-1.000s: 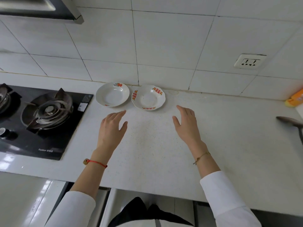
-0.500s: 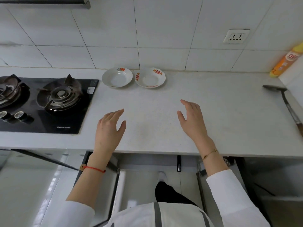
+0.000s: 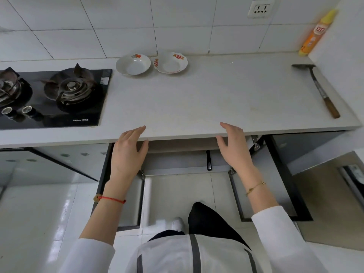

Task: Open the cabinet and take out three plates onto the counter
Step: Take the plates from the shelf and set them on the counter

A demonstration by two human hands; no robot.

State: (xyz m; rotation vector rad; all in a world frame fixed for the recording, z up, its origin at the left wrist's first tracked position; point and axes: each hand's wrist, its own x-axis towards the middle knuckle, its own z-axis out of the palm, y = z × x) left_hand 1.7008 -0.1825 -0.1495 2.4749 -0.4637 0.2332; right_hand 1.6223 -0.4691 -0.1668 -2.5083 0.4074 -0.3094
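Counter (image 3: 206, 99) spans the frame, pale and speckled, front edge running left to right. Below it the cabinet (image 3: 177, 166) stands open: left door (image 3: 122, 194) and right door (image 3: 271, 174) both swung out toward the person, dark interior, a black handle (image 3: 208, 160) hanging in the middle. Cabinet contents not visible from this angle.

Gas hob (image 3: 51, 97) set into the counter at far left, black glass, two burners.

Left hand (image 3: 128, 152) and right hand (image 3: 234, 148) both hover at the counter's front edge, palms down, fingers straight and slightly spread, holding nothing. Fingertips overlap the counter edge in view; can't tell whether they touch it. Red cord on left wrist, thin gold chain on right.

Two plates on the counter at the back by the tiled wall, just beside each other: plain-rimmed plate (image 3: 133, 64) on the left, scalloped plate (image 3: 170, 62) with red rim pattern on the right.

Spatula (image 3: 317, 85) lies far right, wooden grip toward the front. Yellow-orange bottle (image 3: 315, 34) stands in the back right corner. Wall socket (image 3: 261, 8) above it.
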